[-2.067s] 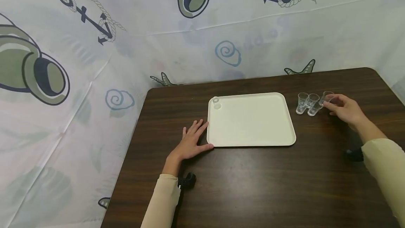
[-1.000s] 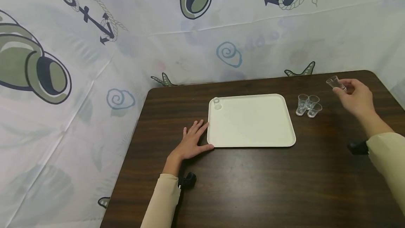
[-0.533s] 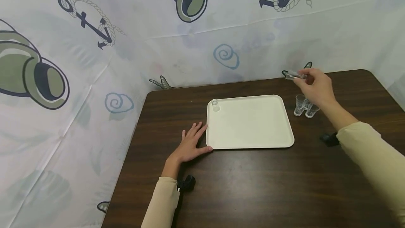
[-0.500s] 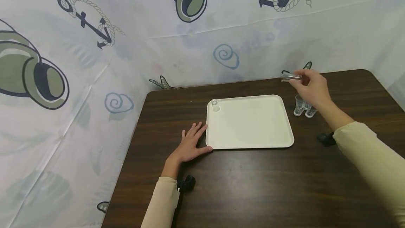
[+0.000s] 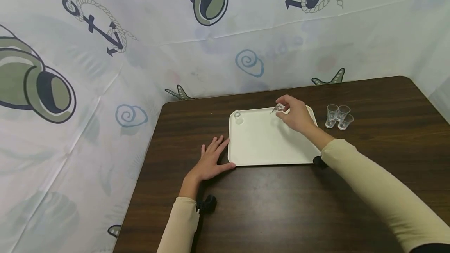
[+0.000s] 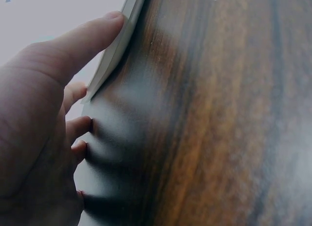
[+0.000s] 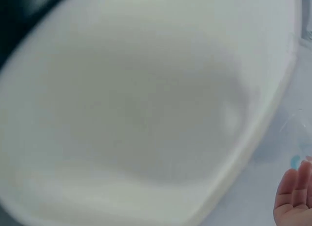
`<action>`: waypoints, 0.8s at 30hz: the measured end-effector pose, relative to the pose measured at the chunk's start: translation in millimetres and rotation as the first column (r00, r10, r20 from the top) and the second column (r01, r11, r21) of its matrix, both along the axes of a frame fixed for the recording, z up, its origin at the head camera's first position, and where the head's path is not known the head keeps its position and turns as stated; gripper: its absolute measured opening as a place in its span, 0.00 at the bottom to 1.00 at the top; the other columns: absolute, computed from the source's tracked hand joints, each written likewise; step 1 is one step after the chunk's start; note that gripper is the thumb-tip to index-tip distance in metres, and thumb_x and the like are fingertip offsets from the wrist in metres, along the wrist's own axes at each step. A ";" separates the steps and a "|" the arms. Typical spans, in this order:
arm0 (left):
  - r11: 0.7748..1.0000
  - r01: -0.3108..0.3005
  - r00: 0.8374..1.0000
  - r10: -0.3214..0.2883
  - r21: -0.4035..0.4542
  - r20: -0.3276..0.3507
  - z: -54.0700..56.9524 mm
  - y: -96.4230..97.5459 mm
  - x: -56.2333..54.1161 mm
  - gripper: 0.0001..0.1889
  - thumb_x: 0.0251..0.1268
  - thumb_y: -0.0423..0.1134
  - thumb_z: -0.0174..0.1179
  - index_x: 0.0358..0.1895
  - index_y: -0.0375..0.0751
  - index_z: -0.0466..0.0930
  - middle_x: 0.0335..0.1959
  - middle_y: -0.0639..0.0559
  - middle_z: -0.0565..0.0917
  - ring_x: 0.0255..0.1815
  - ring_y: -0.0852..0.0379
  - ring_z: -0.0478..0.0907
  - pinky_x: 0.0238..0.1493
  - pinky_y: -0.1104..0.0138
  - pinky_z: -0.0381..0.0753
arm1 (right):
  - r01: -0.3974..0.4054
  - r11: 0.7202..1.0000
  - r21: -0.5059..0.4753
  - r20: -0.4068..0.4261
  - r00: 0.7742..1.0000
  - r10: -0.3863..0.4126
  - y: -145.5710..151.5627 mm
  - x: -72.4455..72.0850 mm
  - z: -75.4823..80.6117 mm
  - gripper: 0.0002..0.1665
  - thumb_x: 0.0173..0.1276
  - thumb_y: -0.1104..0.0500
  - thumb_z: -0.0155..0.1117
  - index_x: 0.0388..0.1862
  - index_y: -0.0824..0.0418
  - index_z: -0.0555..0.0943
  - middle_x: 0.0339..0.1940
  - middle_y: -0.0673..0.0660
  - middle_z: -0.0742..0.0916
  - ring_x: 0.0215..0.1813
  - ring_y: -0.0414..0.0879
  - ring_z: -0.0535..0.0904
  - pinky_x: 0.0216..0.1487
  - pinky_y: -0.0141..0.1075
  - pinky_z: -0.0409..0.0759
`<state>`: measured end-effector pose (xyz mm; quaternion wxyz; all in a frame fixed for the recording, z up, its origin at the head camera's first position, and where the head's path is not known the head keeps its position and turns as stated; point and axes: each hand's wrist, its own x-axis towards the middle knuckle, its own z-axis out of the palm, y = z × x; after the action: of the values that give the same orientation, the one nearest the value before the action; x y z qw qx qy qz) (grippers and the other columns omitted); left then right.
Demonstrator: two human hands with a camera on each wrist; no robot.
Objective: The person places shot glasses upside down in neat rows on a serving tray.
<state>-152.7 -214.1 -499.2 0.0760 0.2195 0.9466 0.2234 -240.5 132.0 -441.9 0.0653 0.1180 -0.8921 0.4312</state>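
My right hand (image 5: 295, 114) pinches a small clear shot glass (image 5: 279, 107) between thumb and fingers, tilted with its base up, over the far part of a cream tray (image 5: 270, 143). Part of that hand (image 7: 295, 199) shows at the lower right of the right wrist view. Another shot glass (image 5: 237, 116) stands upside down in the tray's far left corner. My left hand (image 5: 208, 161) lies with fingers spread at the tray's near left corner. In the left wrist view its thumb (image 6: 92, 38) rests against the tray rim (image 6: 117, 45).
Three clear shot glasses (image 5: 338, 116) stand mouth up in a cluster right of the tray, behind the right forearm. The dark wooden table (image 5: 281, 206) extends around the tray. A printed cloth (image 5: 218, 57) hangs behind the table's far edge.
My right hand has lifted one shot glass from the cluster and carried it left over the tray, turning its base upward. My left hand has stayed by the tray's corner.
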 end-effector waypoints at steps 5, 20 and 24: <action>1.000 0.003 1.000 -0.003 0.000 -0.017 -0.5 -0.5 -0.5 0.47 0.61 0.67 0.60 0.79 0.56 0.50 0.79 0.45 0.50 0.79 0.43 0.40 0.67 0.32 0.35 | -0.019 1.000 -0.006 0.025 1.000 0.019 -19.9 -1.5 -15.4 0.22 0.64 0.66 0.68 0.57 0.64 0.78 0.56 0.62 0.83 0.46 0.55 0.79 0.43 0.45 0.74; 1.000 0.000 1.000 0.000 -0.009 -0.008 0.5 -0.1 0.7 0.48 0.60 0.68 0.59 0.79 0.57 0.50 0.80 0.47 0.49 0.79 0.43 0.40 0.67 0.33 0.36 | -0.051 0.998 0.022 0.038 0.998 0.050 -57.4 -13.3 -29.3 0.23 0.62 0.69 0.66 0.57 0.62 0.78 0.54 0.59 0.84 0.42 0.50 0.78 0.44 0.43 0.74; 1.000 0.000 1.000 0.000 -0.001 -0.001 -0.2 0.2 1.6 0.47 0.60 0.68 0.59 0.79 0.57 0.50 0.80 0.47 0.50 0.79 0.42 0.40 0.67 0.33 0.36 | -0.044 0.999 0.030 0.064 0.997 0.042 -62.7 -15.7 -31.3 0.22 0.65 0.67 0.65 0.59 0.61 0.78 0.56 0.58 0.83 0.44 0.50 0.79 0.45 0.43 0.75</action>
<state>-151.2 -213.9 -499.4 0.0756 0.2195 0.9469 0.2226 -256.3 69.3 -473.2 0.0258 0.1246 -0.8977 0.4219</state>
